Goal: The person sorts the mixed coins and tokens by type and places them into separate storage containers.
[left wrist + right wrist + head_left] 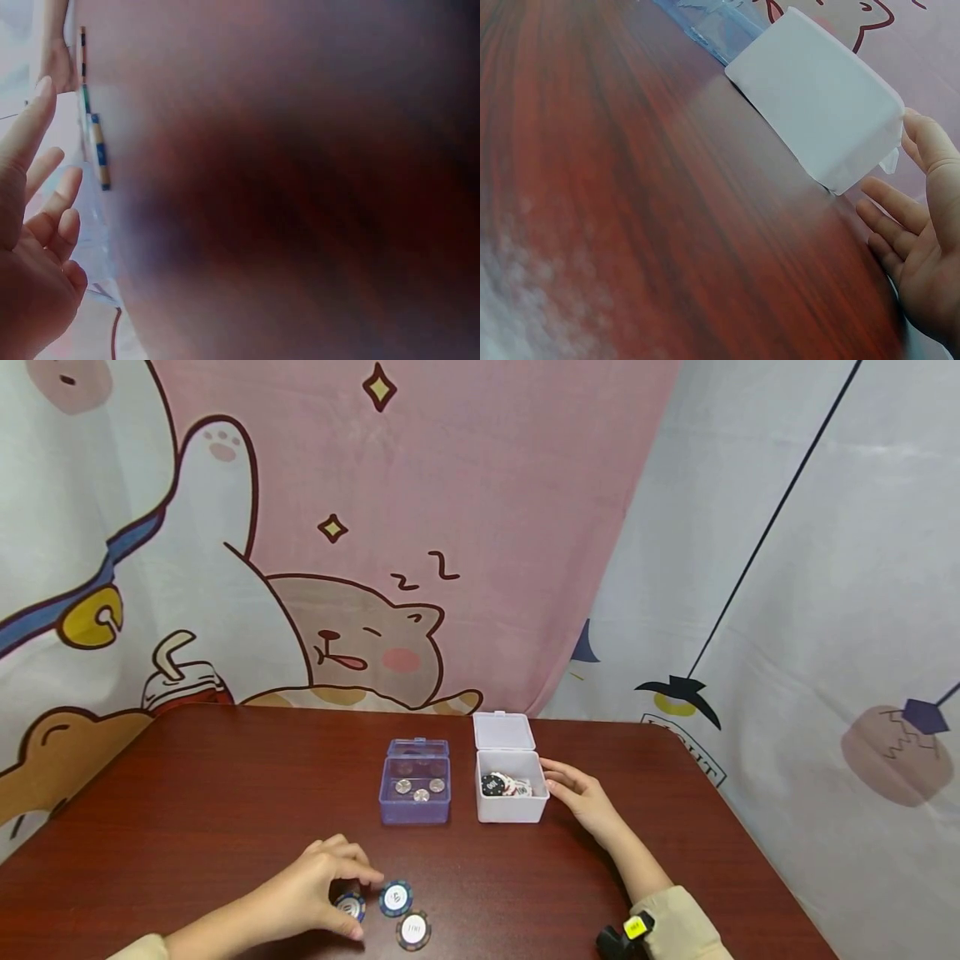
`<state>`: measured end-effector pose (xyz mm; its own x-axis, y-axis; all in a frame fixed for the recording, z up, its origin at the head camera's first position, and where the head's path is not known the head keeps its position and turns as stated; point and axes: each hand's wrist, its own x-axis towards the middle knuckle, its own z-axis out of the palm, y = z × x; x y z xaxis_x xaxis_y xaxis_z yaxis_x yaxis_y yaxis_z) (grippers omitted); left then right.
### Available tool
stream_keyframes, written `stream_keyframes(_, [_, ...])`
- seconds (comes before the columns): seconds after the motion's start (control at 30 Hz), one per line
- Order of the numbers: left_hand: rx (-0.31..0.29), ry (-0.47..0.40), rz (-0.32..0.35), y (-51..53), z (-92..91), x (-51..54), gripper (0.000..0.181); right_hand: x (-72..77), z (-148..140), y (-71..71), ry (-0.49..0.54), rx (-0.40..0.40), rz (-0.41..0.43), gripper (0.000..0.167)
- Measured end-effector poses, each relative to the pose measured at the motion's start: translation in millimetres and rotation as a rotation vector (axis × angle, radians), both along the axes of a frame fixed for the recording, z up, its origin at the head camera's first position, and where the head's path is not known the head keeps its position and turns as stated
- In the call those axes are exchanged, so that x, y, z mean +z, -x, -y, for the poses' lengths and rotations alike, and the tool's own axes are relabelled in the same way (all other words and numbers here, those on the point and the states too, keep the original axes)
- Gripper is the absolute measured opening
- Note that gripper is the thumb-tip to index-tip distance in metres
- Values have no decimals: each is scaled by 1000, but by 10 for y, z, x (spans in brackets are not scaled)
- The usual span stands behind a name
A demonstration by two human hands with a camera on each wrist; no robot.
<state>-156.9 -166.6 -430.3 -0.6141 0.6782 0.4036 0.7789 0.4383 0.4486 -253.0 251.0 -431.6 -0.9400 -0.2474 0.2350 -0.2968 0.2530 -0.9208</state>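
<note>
My left hand (318, 885) is low over the table, thumb and forefinger spread apart around a blue-edged poker chip (350, 907). In the left wrist view that chip (100, 152) appears edge-on, with a gap between it and the fingers (64, 196). Beside it lie a second blue-edged chip (395, 898) and a dark-edged chip (413, 931) marked 100. My right hand (588, 797) is at the right side of an open white box (512, 811), its fingers loosely extended. In the right wrist view the thumb touches the upper corner of the box (817, 97). Several black and white chips (504, 784) are inside.
Left of the white box stands a clear blue box (415, 812), lid raised, holding three silver coins (422, 795). Both boxes are on a dark red-brown wooden table (247, 793). A printed cartoon curtain (525, 527) hangs behind the table.
</note>
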Motion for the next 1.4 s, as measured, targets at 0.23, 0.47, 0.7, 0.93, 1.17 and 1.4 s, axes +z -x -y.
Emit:
stream_keyframes(0.23, [-42,55,16,40,143,-74,58,-231,-90,143,1,-19,-13,41])
stream_keyframes(0.47, [-84,53,56,67,233,-106,60,-232,-89,141,3,-25,-10,41])
stream_keyframes(0.7, [-117,25,63,86,237,-120,51,-233,-76,139,2,-32,-6,42])
stream_keyframes(0.93, [-130,-8,87,89,226,-144,45,-245,-100,153,-4,-21,-20,42])
stream_keyframes(1.17, [-105,20,121,75,244,-132,43,-240,-91,143,-4,-28,-8,41])
stream_keyframes(1.4, [-118,-20,68,90,216,-126,39,-224,-88,133,2,-26,-10,41])
